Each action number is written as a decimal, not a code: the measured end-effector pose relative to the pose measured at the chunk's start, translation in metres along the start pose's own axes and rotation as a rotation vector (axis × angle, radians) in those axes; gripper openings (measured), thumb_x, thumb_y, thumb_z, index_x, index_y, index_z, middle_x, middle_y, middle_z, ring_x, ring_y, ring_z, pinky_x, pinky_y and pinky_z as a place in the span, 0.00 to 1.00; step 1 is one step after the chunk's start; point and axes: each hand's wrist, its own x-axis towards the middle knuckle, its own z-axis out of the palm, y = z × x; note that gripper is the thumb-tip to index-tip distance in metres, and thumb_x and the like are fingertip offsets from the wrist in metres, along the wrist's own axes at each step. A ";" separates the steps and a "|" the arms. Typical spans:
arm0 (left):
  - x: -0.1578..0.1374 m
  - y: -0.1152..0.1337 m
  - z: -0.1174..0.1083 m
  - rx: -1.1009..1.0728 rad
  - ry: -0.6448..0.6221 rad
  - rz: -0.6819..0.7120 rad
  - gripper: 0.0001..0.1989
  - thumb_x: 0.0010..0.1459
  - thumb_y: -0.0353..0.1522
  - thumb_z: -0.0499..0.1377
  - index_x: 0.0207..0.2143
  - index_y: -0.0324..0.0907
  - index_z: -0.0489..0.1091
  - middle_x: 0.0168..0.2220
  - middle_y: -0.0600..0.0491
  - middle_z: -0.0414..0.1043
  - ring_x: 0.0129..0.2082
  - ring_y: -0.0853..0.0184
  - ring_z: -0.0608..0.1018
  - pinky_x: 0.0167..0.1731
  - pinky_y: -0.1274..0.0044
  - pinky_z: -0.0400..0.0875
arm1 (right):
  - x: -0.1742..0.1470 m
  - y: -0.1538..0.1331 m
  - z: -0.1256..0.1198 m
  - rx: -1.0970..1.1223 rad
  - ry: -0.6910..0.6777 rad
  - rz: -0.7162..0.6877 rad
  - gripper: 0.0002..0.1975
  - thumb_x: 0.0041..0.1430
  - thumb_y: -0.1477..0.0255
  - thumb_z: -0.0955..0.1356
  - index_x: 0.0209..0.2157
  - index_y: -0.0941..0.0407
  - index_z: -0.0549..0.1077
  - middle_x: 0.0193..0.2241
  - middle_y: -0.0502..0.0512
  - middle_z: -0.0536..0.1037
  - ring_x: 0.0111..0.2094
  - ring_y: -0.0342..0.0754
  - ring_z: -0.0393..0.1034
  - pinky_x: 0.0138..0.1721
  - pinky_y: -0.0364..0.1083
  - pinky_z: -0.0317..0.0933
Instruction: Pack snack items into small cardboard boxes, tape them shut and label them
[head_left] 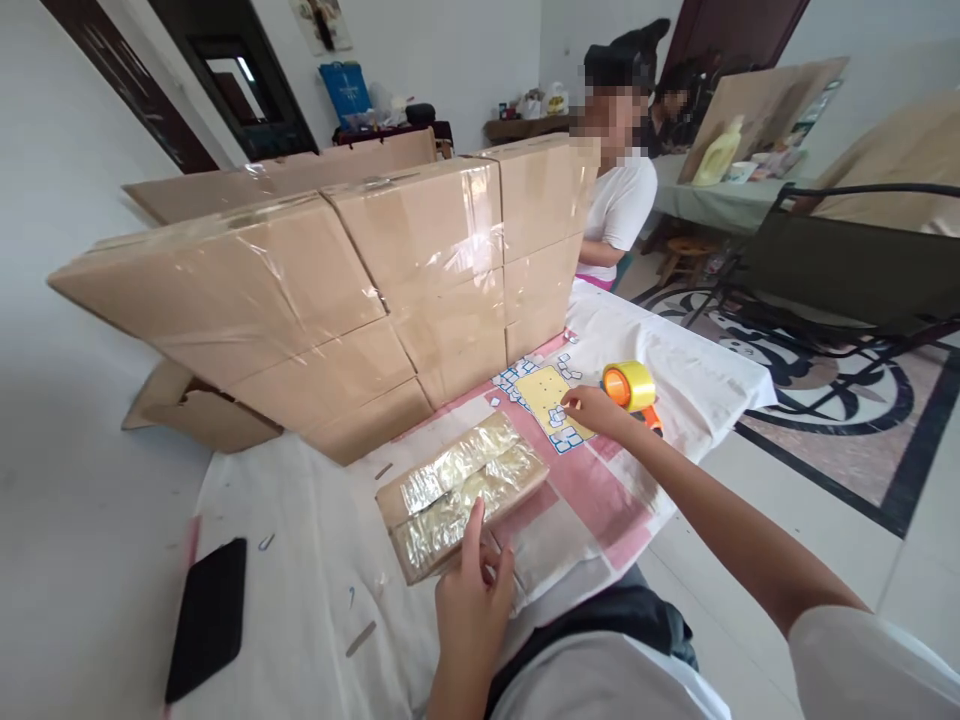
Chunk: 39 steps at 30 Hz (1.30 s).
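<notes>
A clothed table (289,540): my left hand (476,600), fingers parted, is at 1 box (466,490). My right hand (600,410) is over blue-edged pieces (564,440); I can't tell whether it grips any.

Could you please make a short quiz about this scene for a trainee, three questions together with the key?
1. What is the main colour of the flat sheet at the fingertips of the camera wearer's right hand?
2. True or false: the tape dispenser lies on top of the small taped carton.
3. Fill in: of the wearer's two hands, the ____ one is nearer to that carton.

Key: 1. Yellow. 2. False; it lies on the cloth-covered table. 3. Left.
</notes>
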 end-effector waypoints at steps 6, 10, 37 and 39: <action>-0.003 0.003 0.006 0.018 0.045 -0.032 0.31 0.63 0.46 0.54 0.65 0.44 0.58 0.21 0.61 0.71 0.18 0.69 0.70 0.23 0.78 0.64 | -0.006 0.012 0.036 0.014 0.026 0.088 0.11 0.60 0.73 0.68 0.43 0.62 0.77 0.42 0.64 0.78 0.39 0.50 0.72 0.37 0.44 0.59; -0.003 0.005 0.006 0.030 0.043 -0.059 0.31 0.63 0.46 0.55 0.65 0.44 0.58 0.22 0.61 0.71 0.18 0.69 0.70 0.22 0.77 0.63 | -0.003 0.012 0.044 0.075 0.069 0.103 0.05 0.60 0.75 0.66 0.37 0.59 0.75 0.39 0.61 0.77 0.37 0.49 0.70 0.32 0.43 0.54; 0.055 0.080 0.131 -0.648 -0.203 -0.182 0.19 0.64 0.48 0.52 0.29 0.44 0.60 0.25 0.60 0.57 0.24 0.73 0.63 0.24 0.82 0.64 | -0.133 0.006 -0.003 0.600 0.197 -0.323 0.02 0.69 0.69 0.62 0.41 0.53 0.64 0.34 0.53 0.73 0.30 0.45 0.66 0.31 0.45 0.60; 0.054 0.078 0.133 -0.589 -0.178 -0.173 0.19 0.65 0.49 0.50 0.30 0.45 0.60 0.25 0.60 0.57 0.23 0.73 0.63 0.22 0.81 0.62 | -0.135 0.011 -0.002 0.640 0.242 -0.257 0.02 0.69 0.69 0.62 0.40 0.52 0.64 0.33 0.52 0.72 0.30 0.45 0.67 0.31 0.45 0.61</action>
